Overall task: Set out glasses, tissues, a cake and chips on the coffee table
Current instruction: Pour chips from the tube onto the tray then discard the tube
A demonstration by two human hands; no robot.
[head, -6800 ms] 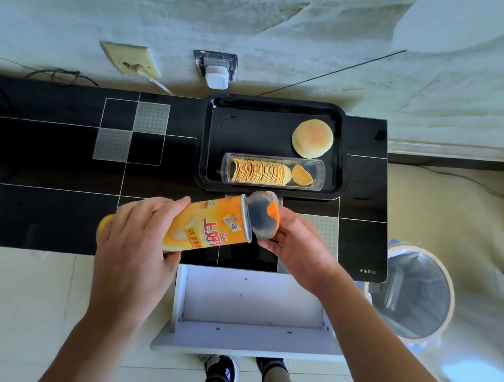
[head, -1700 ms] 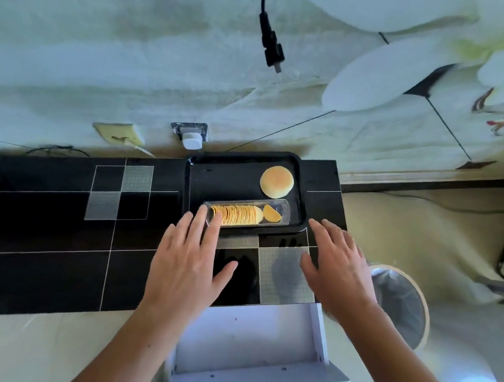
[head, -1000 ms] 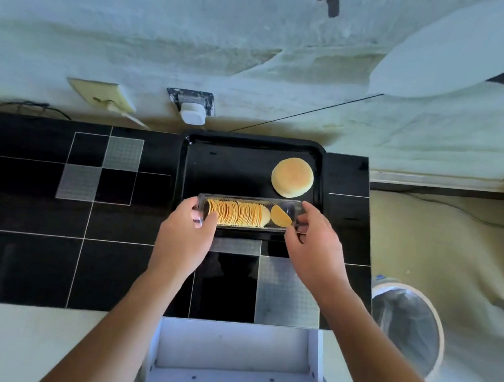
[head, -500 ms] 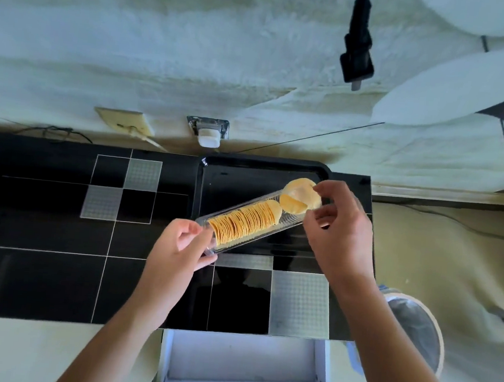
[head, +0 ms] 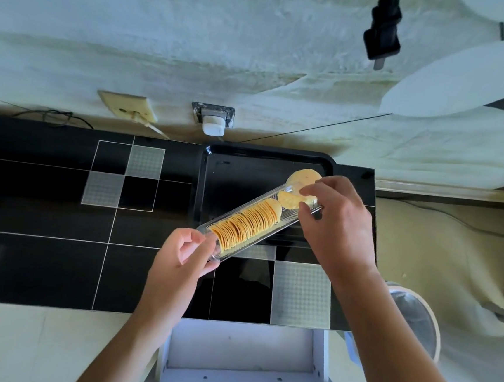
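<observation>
A clear plastic chip tray [head: 274, 229] with a row of orange chips [head: 246, 225] is held tilted above the black serving tray [head: 231, 170]. My left hand [head: 182, 253] pinches its lower left end. My right hand [head: 336, 219] grips its raised right end, where a loose chip lies. A round pale cake [head: 302, 175] sits on the serving tray, partly hidden behind the chip tray and my right fingers. No glasses or tissues are in view.
The black tiled coffee table [head: 59, 219] runs left from the serving tray. An open white drawer [head: 245, 357] juts out below its near edge. A lined waste bin [head: 416, 321] stands on the floor at right. A black plug [head: 381, 34] dangles above.
Both hands took the chip tray by its ends and lifted it off the serving tray, tilting the right end up. Since half a second ago it has barely moved.
</observation>
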